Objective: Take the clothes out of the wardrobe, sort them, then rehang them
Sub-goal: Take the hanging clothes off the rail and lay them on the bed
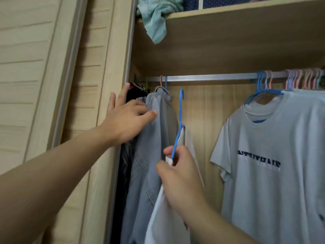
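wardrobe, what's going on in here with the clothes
A person is working at an open wooden wardrobe. The right hand pinches a blue plastic hanger carrying a white garment, its hook below the metal rail, not on it. The left hand rests on a grey denim garment hanging at the left. A white printed T-shirt hangs to the right.

My left hand (pixel 125 118) reaches forward on an outstretched arm, fingers spread and relaxed. My right hand (pixel 179 175) is raised lower and nearer, thumb and fingers curled in a pinch.
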Available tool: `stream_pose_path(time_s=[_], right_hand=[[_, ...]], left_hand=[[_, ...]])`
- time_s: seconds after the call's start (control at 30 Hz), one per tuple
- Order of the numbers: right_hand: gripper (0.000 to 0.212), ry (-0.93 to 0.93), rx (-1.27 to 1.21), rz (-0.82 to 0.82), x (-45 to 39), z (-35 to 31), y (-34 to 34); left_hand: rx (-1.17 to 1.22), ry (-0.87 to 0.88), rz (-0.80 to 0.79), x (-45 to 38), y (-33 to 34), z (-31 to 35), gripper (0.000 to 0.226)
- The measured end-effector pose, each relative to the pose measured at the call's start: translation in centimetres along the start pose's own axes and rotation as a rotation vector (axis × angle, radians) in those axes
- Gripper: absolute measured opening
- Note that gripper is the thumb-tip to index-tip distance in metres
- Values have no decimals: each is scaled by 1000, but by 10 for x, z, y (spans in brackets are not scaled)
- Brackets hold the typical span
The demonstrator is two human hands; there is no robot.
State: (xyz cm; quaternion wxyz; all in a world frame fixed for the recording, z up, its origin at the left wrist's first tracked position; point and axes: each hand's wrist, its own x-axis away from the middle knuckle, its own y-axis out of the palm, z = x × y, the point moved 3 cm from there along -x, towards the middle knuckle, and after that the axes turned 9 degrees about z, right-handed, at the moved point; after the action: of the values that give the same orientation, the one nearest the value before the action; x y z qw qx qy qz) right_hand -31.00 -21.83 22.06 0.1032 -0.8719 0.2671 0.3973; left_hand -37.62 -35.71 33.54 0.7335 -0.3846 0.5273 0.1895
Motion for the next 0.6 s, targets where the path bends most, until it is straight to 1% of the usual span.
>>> stream_pose_path(time_s=[0.07, 0.13, 0.17, 0.23, 0.33, 0.37, 0.4, 0.43, 0.47, 0.53, 0.57, 0.6], right_hand=[[29, 43, 62, 64, 15, 14, 23], [32, 40, 108, 131, 23, 15, 43], [34, 26, 122, 159, 25, 10, 51], [43, -17, 170, 168, 28, -3, 66], [80, -140, 244, 107, 33, -24, 82], [86, -181, 256, 73, 37, -29, 84], [85, -225, 267, 36, 40, -33, 86], [81, -267, 281, 3, 43, -35, 86], [76, -301, 288, -29, 44, -37, 84], [66, -354, 342, -138, 44, -40, 77], [58, -424, 407, -209, 45, -42, 71], [45, -533, 473, -256, 47, -45, 62]], left_hand=[[-26, -36, -231, 7, 0, 5, 69], [-115, -23, -384, 15, -2, 10, 80], [-152, -22, -439, 18, -3, 11, 78], [-220, -9, -524, 21, -9, 16, 65], [-314, 10, -612, 20, -16, 21, 49], [-311, 0, -615, 19, -19, 23, 39], [-300, -7, -603, 18, -22, 26, 29], [-294, 0, -571, 18, -24, 27, 24], [-301, 23, -517, 18, -27, 27, 25], [-355, 131, -339, 19, -34, 26, 34], [-418, 219, -211, 20, -37, 24, 37], [-488, 311, -66, 21, -38, 19, 39]])
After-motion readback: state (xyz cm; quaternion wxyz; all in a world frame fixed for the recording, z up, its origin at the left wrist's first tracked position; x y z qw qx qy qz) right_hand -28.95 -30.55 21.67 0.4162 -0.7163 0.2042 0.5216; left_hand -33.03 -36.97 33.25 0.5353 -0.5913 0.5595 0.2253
